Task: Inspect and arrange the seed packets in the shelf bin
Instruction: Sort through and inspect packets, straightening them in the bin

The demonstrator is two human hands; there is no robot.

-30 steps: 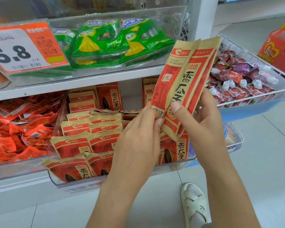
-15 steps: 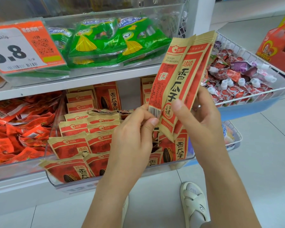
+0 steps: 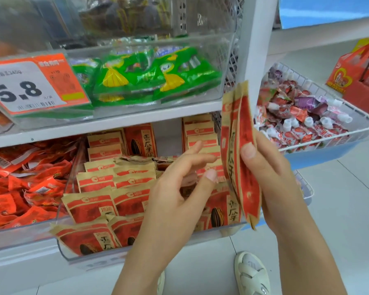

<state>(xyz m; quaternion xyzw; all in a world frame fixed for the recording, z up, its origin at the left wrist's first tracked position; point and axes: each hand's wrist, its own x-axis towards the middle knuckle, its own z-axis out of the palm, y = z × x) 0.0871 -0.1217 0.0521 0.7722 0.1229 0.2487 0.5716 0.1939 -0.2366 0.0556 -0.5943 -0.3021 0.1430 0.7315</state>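
Pinching flat, crinkled paper seed packets [image 3: 241, 150].

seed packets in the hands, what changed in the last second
The left hand let go of the held seed packets and drew back, fingers now spread open. The right hand alone grips them and has turned them nearly edge-on to the camera. The packets in the shelf bin lie as before.
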